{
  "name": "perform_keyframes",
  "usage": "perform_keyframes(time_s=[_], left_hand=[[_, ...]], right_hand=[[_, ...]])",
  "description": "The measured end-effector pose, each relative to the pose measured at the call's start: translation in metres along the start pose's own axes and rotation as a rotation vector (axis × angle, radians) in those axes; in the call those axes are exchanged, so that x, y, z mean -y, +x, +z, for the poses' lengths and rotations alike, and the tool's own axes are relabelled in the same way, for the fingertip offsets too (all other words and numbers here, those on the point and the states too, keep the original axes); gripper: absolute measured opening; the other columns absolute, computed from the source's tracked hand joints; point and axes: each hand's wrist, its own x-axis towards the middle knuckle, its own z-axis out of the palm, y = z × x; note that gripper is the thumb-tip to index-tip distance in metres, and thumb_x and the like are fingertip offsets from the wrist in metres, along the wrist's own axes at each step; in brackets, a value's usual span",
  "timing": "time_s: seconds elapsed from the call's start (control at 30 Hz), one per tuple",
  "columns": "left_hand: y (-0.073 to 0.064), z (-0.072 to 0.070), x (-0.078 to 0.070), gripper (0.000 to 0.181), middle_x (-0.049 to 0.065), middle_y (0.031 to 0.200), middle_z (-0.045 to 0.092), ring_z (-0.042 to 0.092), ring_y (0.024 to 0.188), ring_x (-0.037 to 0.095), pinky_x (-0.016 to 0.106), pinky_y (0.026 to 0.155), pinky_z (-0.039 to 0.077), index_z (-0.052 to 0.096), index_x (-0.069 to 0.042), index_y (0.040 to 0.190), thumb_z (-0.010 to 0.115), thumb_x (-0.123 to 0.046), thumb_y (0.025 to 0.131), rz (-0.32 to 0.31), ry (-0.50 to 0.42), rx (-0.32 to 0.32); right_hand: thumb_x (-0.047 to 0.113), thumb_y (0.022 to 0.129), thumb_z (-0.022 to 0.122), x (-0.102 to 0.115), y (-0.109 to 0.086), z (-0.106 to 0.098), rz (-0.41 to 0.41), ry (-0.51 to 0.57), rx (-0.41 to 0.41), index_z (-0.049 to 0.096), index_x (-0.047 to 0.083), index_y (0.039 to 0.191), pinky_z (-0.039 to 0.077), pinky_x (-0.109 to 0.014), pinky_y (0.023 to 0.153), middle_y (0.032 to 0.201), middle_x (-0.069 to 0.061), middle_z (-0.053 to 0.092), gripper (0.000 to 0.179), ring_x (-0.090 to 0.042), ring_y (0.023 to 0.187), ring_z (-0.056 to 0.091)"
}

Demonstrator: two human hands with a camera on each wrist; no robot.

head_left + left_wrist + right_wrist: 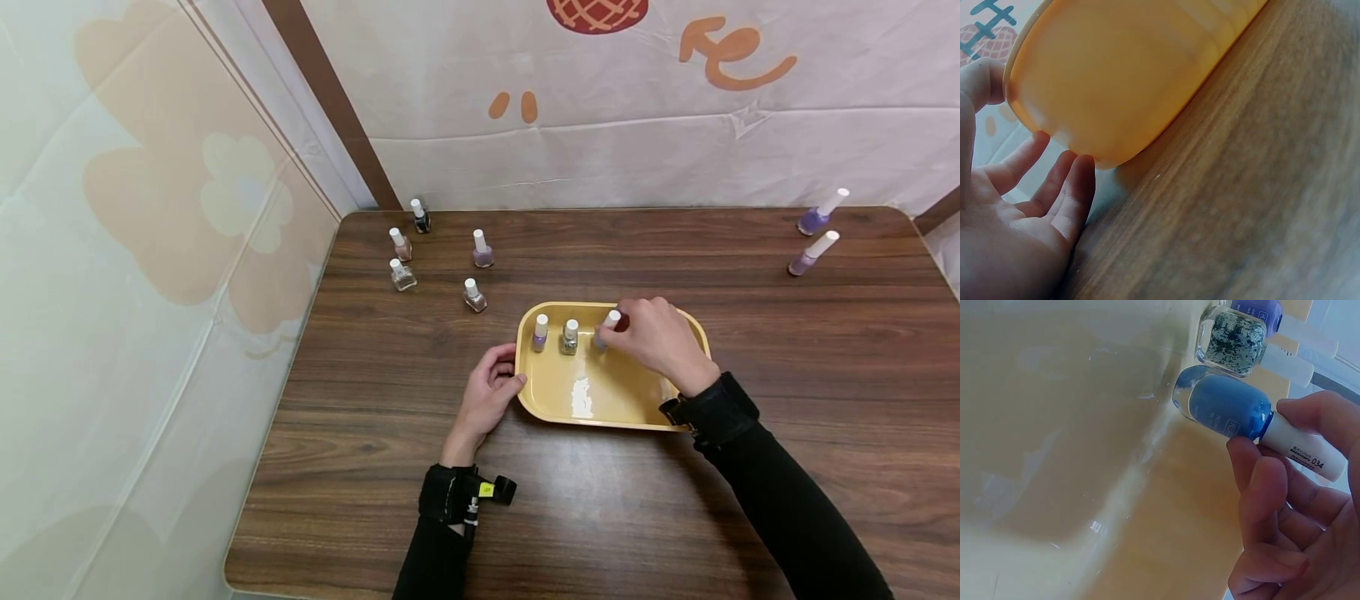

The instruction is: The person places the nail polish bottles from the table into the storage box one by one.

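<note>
My right hand point(660, 337) pinches a blue nail polish bottle point(1229, 403) by its white cap and neck, inside the yellow tray point(600, 396). In the right wrist view a glitter nail polish bottle point(1235, 340) is right beside the blue one, with a purple nail polish bottle point(1260, 309) beyond it. Both have white caps and stand in the back left of the tray in the head view. My left hand point(487, 396) holds the tray's left end, thumb at the rim and fingertips point(1085, 164) against the outer wall.
Left of the tray, several nail polish bottles stand on the wooden table point(360, 442), among them a dark bottle point(422, 221) and a mauve bottle point(483, 254). Two purple bottles, a farther one point(813, 219) and a nearer one point(802, 262), stand at the back right. A printed curtain point(450, 158) hangs behind.
</note>
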Motion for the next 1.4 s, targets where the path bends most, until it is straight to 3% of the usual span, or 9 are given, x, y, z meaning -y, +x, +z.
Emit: perform_keyframes(time_s=[1.4], left_hand=[[0.0003,0.0006,-0.0005,0.05,0.027,0.124,0.051,0.054,0.096,0.015,0.016,0.077,0.048,0.047,0.006,0.132,0.058,0.002,0.083,-0.005,0.01,0.0]], right_hand=[[0.027,0.081,0.062,0.0011,0.0013,0.0004,0.024,-0.001,0.053,0.063,0.013,0.069,0.037,-0.026,0.051,0.064,0.0,0.064,0.018,-0.011,0.05,0.049]])
